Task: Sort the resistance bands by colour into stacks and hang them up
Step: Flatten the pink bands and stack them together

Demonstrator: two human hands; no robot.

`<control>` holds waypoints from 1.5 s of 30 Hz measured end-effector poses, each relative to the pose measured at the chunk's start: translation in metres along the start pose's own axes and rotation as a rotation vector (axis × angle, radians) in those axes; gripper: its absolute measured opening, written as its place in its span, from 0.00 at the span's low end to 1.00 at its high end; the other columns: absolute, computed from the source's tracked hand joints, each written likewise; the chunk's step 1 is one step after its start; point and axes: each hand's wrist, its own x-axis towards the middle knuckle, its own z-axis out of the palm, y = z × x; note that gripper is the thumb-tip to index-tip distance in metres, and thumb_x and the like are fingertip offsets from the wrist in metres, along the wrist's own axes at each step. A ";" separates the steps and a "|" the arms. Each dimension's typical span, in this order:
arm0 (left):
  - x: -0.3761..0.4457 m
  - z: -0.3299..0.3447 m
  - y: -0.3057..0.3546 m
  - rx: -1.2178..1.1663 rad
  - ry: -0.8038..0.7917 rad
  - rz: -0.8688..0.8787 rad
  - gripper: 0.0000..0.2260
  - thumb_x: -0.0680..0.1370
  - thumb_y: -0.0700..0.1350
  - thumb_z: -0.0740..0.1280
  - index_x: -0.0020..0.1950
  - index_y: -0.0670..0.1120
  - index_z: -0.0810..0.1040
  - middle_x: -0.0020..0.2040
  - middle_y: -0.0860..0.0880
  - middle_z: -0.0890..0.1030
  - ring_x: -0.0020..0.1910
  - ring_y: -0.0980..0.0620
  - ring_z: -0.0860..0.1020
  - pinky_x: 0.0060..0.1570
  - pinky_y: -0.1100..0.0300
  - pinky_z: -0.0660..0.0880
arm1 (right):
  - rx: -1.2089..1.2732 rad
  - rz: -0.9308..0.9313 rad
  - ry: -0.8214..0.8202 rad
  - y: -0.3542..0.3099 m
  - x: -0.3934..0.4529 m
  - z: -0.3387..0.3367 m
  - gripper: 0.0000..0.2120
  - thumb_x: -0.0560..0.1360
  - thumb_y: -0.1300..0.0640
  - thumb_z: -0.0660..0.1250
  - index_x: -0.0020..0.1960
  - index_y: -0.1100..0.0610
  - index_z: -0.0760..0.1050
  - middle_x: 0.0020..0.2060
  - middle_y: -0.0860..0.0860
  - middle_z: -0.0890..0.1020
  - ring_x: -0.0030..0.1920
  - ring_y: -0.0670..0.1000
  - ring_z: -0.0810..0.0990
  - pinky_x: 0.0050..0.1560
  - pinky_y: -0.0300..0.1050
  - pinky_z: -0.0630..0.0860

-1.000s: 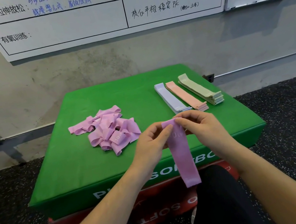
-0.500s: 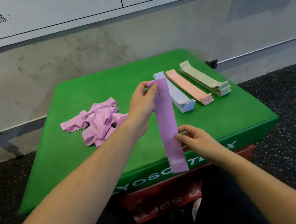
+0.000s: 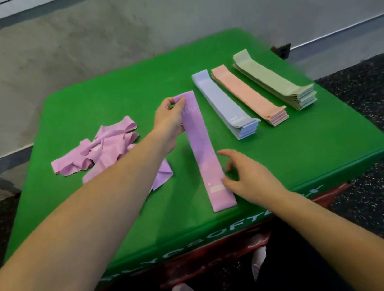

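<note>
Left hand (image 3: 170,121) fingers pinch purple band (image 3: 205,150) far end — flat, lengthwise away; right hand (image 3: 245,174) relaxed.

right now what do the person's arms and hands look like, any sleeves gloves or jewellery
Both forearms are bare up to the picture's edge, with no sleeve in view. The left hand and the right hand wear no gloves, and no rings, watch or wristband show on either. No markings or tattoos are visible on the parts in view.
</note>
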 end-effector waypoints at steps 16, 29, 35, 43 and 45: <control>0.081 -0.003 -0.037 0.394 0.116 0.053 0.09 0.80 0.39 0.67 0.60 0.45 0.76 0.59 0.48 0.78 0.57 0.49 0.78 0.53 0.63 0.75 | -0.186 -0.477 -0.063 0.035 -0.002 0.003 0.11 0.77 0.36 0.66 0.50 0.40 0.82 0.54 0.40 0.77 0.51 0.45 0.72 0.48 0.43 0.62; -0.027 -0.079 -0.035 0.804 0.026 0.461 0.08 0.82 0.43 0.64 0.60 0.49 0.78 0.57 0.57 0.76 0.58 0.57 0.74 0.62 0.59 0.69 | 0.354 -0.173 0.012 0.026 0.000 0.003 0.06 0.76 0.53 0.71 0.52 0.45 0.82 0.46 0.41 0.83 0.43 0.46 0.80 0.49 0.45 0.77; -0.071 -0.126 -0.061 0.809 0.118 0.453 0.10 0.82 0.46 0.64 0.63 0.48 0.75 0.63 0.53 0.76 0.59 0.57 0.72 0.61 0.60 0.70 | 0.459 -0.154 0.026 -0.025 0.012 0.019 0.12 0.77 0.62 0.69 0.58 0.50 0.80 0.45 0.44 0.81 0.39 0.42 0.76 0.42 0.34 0.71; -0.100 -0.160 -0.116 0.861 0.104 0.489 0.15 0.81 0.53 0.61 0.67 0.53 0.74 0.66 0.52 0.77 0.60 0.52 0.75 0.63 0.42 0.73 | -0.005 -0.270 0.037 -0.105 0.058 0.064 0.26 0.74 0.48 0.71 0.70 0.51 0.71 0.65 0.50 0.76 0.63 0.51 0.72 0.67 0.49 0.69; -0.101 -0.162 -0.123 0.897 0.081 0.501 0.17 0.79 0.57 0.60 0.67 0.54 0.75 0.67 0.54 0.76 0.65 0.54 0.72 0.68 0.43 0.69 | -0.078 -0.228 0.045 -0.107 0.068 0.074 0.29 0.74 0.47 0.72 0.72 0.51 0.69 0.67 0.50 0.75 0.65 0.53 0.72 0.68 0.51 0.69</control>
